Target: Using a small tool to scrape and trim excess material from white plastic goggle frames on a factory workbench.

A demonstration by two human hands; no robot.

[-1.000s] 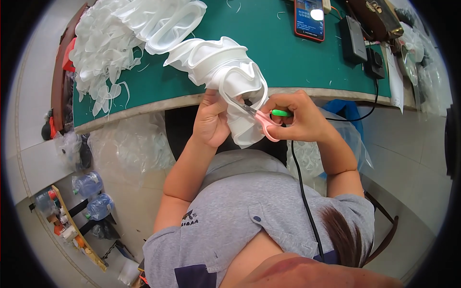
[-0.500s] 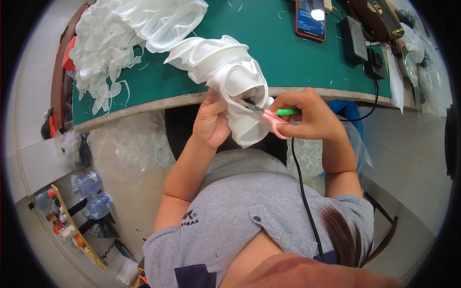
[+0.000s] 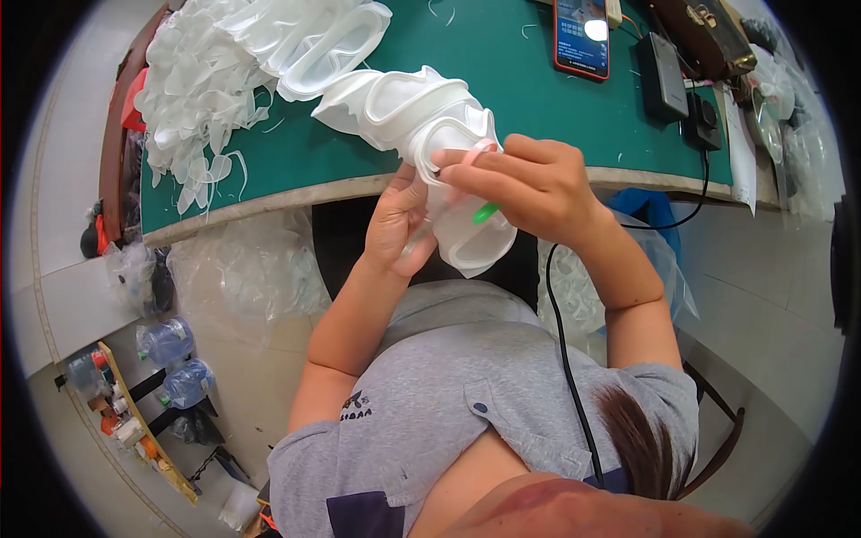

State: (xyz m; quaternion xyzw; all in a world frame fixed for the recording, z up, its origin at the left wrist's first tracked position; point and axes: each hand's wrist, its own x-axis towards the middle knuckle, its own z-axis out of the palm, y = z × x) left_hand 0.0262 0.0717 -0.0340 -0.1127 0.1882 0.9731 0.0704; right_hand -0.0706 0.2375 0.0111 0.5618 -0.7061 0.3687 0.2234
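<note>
A chain of white moulded fabric pieces with raised curved rims runs over the table's front edge and hangs down between my hands. My left hand is closed on the left side of the lowest pieces. In my right hand are small scissors with pink and green handles; the fingers hide most of them, and the blades cannot be made out. The right fingertips touch the rim of a white piece beside my left fingers. Trimmed white scraps lie heaped at the table's far left.
The green table has a pale front edge. A phone, a dark box-shaped device and a brown bag lie at the back right. A black cable runs down past my right arm. Clear plastic bags hang below the table.
My right hand has turned over and moved up and left against the white piece. The scissors have swung round with it, their handles now largely behind the fingers.
</note>
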